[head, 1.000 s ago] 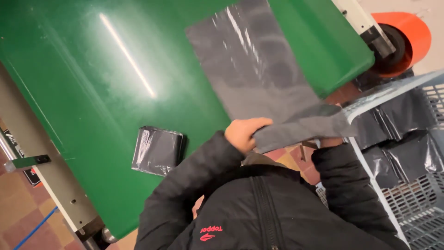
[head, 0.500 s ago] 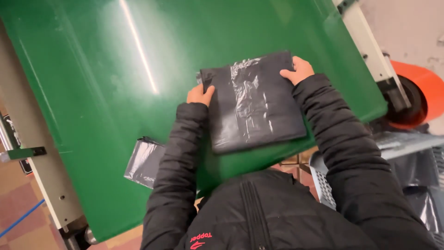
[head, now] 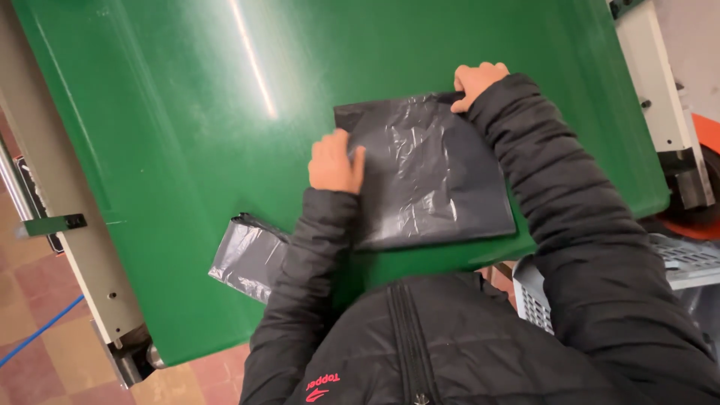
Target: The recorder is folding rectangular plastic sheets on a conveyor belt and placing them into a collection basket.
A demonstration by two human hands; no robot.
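Note:
A folded black plastic bag (head: 427, 180) lies flat on the green table surface (head: 187, 112). My left hand (head: 335, 161) rests on the bag's left edge, fingers pressed down on it. My right hand (head: 476, 81) grips the bag's far right corner. Both arms are in black padded jacket sleeves. A second, smaller folded black bag (head: 247, 256) lies on the green surface beside my left elbow, partly hidden by the sleeve.
A white metal frame (head: 75, 225) borders the table on the left, above a tiled floor with a blue line. At the right stand a white machine post (head: 660, 97), an orange part (head: 705, 135) and a grey plastic crate (head: 675, 262).
The black bag has been brought from the crate side onto the green table and laid flat. My hands have slid along its edges, the left now lower on the left edge.

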